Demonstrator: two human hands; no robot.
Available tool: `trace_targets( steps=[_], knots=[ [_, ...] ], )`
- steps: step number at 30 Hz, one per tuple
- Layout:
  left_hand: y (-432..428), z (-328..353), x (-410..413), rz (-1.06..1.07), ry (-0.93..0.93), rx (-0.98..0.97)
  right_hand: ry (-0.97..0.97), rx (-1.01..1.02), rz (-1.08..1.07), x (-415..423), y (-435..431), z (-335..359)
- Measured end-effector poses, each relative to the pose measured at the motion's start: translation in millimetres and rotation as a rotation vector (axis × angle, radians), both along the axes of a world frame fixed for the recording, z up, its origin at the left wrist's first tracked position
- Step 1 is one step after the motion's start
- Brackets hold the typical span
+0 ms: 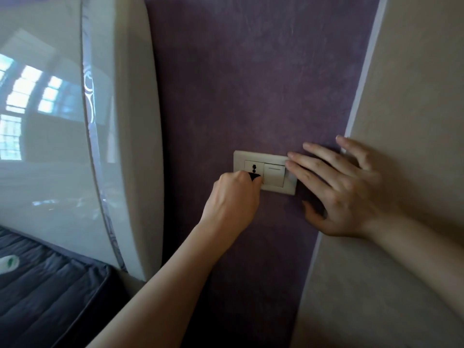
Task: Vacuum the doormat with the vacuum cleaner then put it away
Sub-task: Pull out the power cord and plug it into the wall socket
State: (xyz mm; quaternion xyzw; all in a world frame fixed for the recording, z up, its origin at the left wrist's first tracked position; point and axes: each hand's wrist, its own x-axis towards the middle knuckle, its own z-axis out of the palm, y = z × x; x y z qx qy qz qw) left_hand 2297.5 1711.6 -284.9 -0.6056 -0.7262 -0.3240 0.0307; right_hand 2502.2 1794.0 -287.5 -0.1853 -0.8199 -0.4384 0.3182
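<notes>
A cream wall plate (266, 156) with a socket on its left and a rocker switch (274, 174) on its right sits on a purple wall strip. My left hand (233, 197) grips a black plug (254, 176) at the lower part of the socket; most of the plug is hidden inside the fist. My right hand (344, 187) lies flat on the wall with straight spread fingers, its fingertips touching the plate's right edge beside the switch. No vacuum cleaner, cord or doormat is in view.
A glossy white curved headboard (75, 146) fills the left, close to the plate. Below it lies a dark quilted bed cover (50, 292) with a small white and green object (8, 263) on it. A beige wall (414, 96) runs along the right.
</notes>
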Motion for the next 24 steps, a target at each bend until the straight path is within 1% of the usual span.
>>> trace_targets(
  steps=[3,10,19,24],
  knots=[
    [-11.6,-3.8,-5.2,-0.014,-0.002,0.041,-0.011,-0.015,0.002,0.9,-0.7,0.9],
    [-17.1,-8.0,7.2,0.043,0.017,0.092,-0.014,-0.01,0.0,1.1,0.8,0.5],
    [-19.7,-5.7,-2.2,0.009,-0.041,0.029,-0.042,0.0,0.004,2.6,0.8,0.6],
    [-30.3,-5.3,-3.7,0.001,0.018,0.01,-0.053,-0.037,0.001,1.9,1.2,1.4]
  ],
)
